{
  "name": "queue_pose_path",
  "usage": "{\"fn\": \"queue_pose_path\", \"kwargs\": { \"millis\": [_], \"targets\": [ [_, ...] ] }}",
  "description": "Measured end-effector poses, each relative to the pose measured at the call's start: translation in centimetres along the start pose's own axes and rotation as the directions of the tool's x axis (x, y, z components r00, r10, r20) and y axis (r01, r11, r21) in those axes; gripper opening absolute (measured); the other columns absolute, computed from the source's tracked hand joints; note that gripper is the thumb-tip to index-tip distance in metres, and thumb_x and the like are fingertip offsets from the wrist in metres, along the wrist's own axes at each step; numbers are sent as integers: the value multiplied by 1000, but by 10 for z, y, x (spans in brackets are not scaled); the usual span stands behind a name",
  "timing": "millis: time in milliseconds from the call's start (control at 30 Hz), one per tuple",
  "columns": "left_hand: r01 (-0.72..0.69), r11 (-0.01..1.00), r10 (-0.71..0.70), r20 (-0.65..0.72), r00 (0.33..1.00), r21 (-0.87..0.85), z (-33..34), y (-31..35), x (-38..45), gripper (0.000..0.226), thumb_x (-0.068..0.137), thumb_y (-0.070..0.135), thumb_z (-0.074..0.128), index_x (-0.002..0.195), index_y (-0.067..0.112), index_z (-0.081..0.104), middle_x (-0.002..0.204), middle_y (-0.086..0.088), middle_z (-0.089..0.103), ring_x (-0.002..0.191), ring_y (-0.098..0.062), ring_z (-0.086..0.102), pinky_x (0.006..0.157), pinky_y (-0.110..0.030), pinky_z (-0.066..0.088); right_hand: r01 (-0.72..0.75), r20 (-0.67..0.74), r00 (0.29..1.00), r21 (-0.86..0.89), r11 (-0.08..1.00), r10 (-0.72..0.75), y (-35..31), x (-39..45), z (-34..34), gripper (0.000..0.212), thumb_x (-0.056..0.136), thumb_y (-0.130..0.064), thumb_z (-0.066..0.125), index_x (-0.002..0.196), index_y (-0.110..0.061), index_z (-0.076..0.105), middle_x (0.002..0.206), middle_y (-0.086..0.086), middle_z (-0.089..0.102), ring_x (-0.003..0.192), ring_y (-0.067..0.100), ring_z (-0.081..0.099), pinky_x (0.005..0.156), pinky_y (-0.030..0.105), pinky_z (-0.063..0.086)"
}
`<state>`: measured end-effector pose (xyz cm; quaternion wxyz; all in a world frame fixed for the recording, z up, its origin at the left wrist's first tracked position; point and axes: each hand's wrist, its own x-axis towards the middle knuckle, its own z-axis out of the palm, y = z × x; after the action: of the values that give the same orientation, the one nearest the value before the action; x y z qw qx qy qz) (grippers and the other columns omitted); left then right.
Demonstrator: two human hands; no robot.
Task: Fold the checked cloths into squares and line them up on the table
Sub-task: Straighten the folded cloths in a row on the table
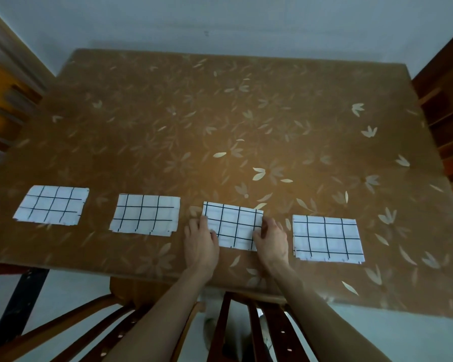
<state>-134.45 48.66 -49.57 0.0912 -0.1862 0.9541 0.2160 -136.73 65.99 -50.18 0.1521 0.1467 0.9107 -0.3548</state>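
Now both hands (201, 241) (271, 241) flank third folded cloth (234, 226).

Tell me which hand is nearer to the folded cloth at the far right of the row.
Right. The right hand sits at the third cloth's right edge, just left of the far-right cloth. The left hand is at the third cloth's left edge, farther away.

Four cloths (232, 226) abreast on table (220, 113)
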Motion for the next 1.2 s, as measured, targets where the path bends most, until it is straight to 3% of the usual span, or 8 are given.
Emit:
{"fn": "queue_pose_path", "kwargs": {
  "millis": [200,467,700,900,1200],
  "targets": [
    [-29,996,28,-2,1000,-79,6,2,0,45,101,22,56,145,18,47,138,-7,46,125,-22,43,100,-37,50,36,-63,997,39,999,-34,8,10,-2,37,93,-13,67,130,-15,63,103,3,67,92,20,61,85,37,55],
    [-210,978,210,32,977,-11,8,-1,-1,43,102,21,54,145,18,47,142,-2,45,127,-19,41,100,-32,48,40,-94,995,35,999,-36,19,21,-5,31,93,-18,65,124,-19,66,97,3,65,84,16,57,75,25,41],
    [-241,969,239,29,971,52,4,-13,-1,43,102,24,55,144,21,49,142,-1,46,128,-19,40,106,-34,45,57,-75,996,-4,998,-57,15,15,-3,47,99,-20,62,145,-13,54,115,6,56,96,16,49,94,30,44],
    [-253,961,251,29,968,111,1,-18,3,42,103,30,51,144,22,51,144,0,48,134,-20,39,114,-39,38,53,-63,997,-22,998,-54,12,13,-6,46,96,-27,66,139,-16,55,114,5,53,105,29,58,93,39,51],
    [-344,939,344,-18,939,4,-10,25,-9,41,104,33,47,143,19,52,144,0,52,135,-20,44,109,-38,40,155,-222,957,-147,977,-185,18,-15,-57,45,101,-38,58,140,-17,54,132,9,53,112,34,57,88,48,53]
  ]
}}
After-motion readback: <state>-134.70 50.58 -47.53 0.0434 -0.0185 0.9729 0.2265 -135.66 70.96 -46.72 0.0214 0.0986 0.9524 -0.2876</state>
